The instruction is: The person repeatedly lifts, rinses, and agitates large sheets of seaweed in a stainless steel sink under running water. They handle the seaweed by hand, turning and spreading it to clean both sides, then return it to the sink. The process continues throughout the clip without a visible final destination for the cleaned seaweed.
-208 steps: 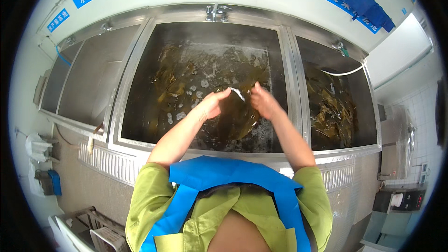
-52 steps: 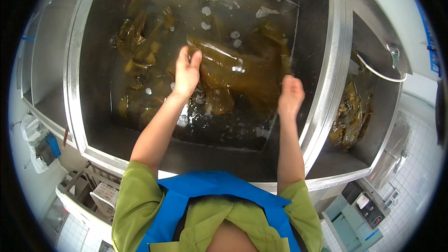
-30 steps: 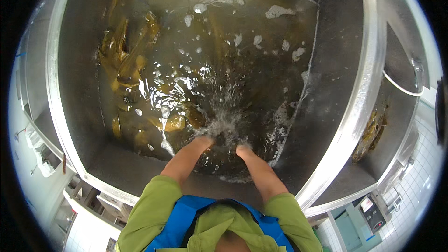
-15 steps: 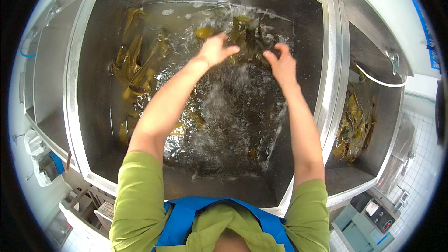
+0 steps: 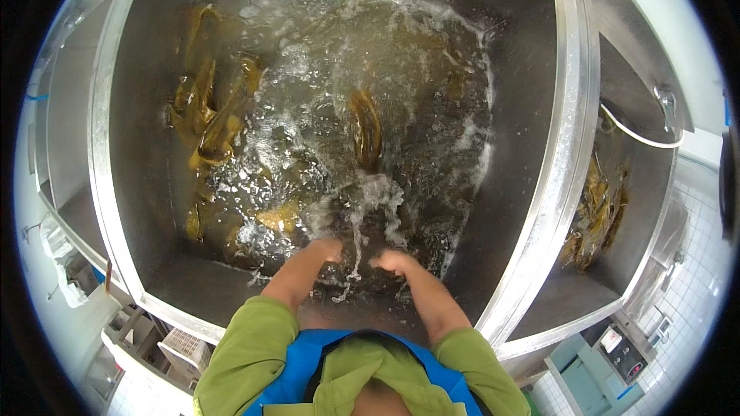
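My left hand (image 5: 327, 249) and my right hand (image 5: 393, 261) are at the near side of a large metal sink (image 5: 509, 131), just over the churning water. Both hands are smeared by motion and partly lost in the splash, so their fingers and anything in them cannot be made out. Beyond them, in the middle, a strip of olive-brown seaweed (image 5: 366, 129) lies in the water. Longer seaweed fronds (image 5: 216, 135) bunch along the left wall. A yellowish piece of seaweed (image 5: 279, 217) floats left of my left hand.
A second basin (image 5: 574, 293) on the right holds more seaweed (image 5: 593, 212), with a white hose (image 5: 640, 139) over its far end. A broad metal divider (image 5: 566, 123) separates the basins. Another metal basin (image 5: 68, 115) adjoins on the left.
Both hands have drawn back from the far part of the sink to its near side. The water churns more widely, and a seaweed strip now shows in the middle.
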Demonstrator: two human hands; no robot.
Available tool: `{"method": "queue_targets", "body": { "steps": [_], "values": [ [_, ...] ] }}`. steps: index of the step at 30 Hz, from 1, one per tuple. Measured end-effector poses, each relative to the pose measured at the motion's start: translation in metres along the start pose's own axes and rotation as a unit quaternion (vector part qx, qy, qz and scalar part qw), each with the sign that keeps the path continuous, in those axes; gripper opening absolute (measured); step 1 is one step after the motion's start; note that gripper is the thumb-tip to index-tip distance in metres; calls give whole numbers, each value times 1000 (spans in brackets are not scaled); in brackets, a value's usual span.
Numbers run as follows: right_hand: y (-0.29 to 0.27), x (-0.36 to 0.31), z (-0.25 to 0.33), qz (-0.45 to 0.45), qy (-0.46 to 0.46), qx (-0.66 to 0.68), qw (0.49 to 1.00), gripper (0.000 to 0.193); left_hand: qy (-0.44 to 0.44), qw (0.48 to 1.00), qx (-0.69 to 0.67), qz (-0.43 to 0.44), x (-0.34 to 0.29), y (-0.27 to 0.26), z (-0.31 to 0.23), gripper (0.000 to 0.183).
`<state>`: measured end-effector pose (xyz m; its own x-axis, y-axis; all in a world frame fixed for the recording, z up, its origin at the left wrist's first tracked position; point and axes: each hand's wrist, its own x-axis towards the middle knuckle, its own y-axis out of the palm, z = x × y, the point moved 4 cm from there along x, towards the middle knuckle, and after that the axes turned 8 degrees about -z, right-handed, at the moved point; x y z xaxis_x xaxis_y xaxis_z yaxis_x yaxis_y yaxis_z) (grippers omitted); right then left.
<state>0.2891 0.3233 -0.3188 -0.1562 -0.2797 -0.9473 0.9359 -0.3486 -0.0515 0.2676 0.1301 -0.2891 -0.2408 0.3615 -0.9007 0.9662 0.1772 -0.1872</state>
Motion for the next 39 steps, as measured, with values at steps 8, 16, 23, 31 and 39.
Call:
{"method": "queue_targets", "body": {
  "steps": [8, 16, 23, 31, 39],
  "values": [
    [-297, -126, 164, -294, -73, 170, 938, 41, 84, 935, -181, -294, -46, -278, -46, 54],
    [-327, -136, 165, -593, -282, 130, 743, 35, 167, 766, -296, -545, -68, -321, -52, 48],
    [-71, -28, 38, -453, -63, -81, 885, 28, 22, 957, -24, -288, 41, -62, 16, 45],
    [-30, -61, 40, -29, -4, -2, 1000, 19, 67, 996, 58, 14, -4, 37, 2, 28],
    [-179, -281, 159, -308, -301, 360, 827, 27, 133, 885, -276, -351, -240, -203, -77, 30]
  ]
}}
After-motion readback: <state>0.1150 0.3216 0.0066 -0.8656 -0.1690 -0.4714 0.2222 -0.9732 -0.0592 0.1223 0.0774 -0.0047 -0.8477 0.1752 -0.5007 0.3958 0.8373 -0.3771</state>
